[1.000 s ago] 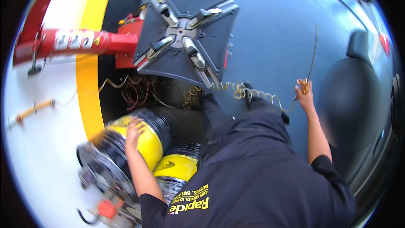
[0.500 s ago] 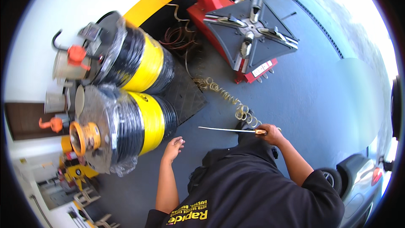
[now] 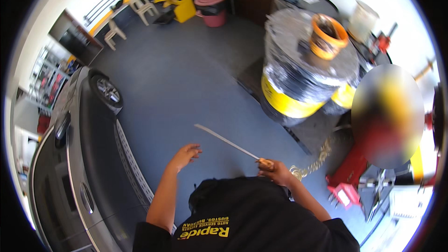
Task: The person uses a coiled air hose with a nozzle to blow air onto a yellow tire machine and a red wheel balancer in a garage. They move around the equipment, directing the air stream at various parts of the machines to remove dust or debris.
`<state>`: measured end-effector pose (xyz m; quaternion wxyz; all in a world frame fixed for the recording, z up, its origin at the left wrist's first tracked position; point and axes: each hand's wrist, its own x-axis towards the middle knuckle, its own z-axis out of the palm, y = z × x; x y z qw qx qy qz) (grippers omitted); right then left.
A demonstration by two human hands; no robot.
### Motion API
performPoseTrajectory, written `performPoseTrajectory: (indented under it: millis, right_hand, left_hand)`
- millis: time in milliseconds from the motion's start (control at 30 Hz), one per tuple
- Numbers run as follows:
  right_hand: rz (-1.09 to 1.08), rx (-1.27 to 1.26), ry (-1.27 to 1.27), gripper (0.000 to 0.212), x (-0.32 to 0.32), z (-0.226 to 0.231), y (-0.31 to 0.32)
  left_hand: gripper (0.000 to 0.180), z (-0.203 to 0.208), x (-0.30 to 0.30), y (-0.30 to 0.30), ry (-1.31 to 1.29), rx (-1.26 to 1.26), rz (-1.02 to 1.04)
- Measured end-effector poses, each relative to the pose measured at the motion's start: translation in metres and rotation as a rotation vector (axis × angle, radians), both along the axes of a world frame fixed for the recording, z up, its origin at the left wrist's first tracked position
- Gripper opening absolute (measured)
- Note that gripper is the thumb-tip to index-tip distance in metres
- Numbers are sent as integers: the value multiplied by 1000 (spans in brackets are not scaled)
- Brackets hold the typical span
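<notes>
My right hand (image 3: 276, 171) is closed round the orange-brown handle of a long screwdriver-like tool (image 3: 227, 143). Its thin, pale metal shaft points away and to the left, over the floor, with the tip far from the hand. My left hand (image 3: 185, 155) holds nothing; its fingers are loosely apart, below and left of the tool's tip. Both forearms reach forward from my black shirt (image 3: 261, 214).
A grey car (image 3: 70, 168) stands along the left. Ahead to the right are plastic-wrapped drums (image 3: 298, 84) with a yellow bucket (image 3: 329, 37) on top. A coiled hose (image 3: 313, 162) lies near red equipment (image 3: 347, 168). Far off are a pink bin (image 3: 212, 9) and chairs (image 3: 142, 7).
My view has turned left: the drums are now on my right and the car comes in at left. The tool stays in my right hand; my left hand is still free.
</notes>
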<state>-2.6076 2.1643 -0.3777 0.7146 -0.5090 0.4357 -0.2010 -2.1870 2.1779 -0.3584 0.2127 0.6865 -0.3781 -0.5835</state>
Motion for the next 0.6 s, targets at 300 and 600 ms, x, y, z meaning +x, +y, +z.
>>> performPoseTrajectory:
  millis: [300,600]
  right_hand:
    - [496,27,-350,26,328,158,-141]
    - [396,27,-713,23,571,240,-343]
  left_hand:
    - [52,-144,21,-56,-182,-847,-680]
    - [38,-69,171,-220,124,-320,-86]
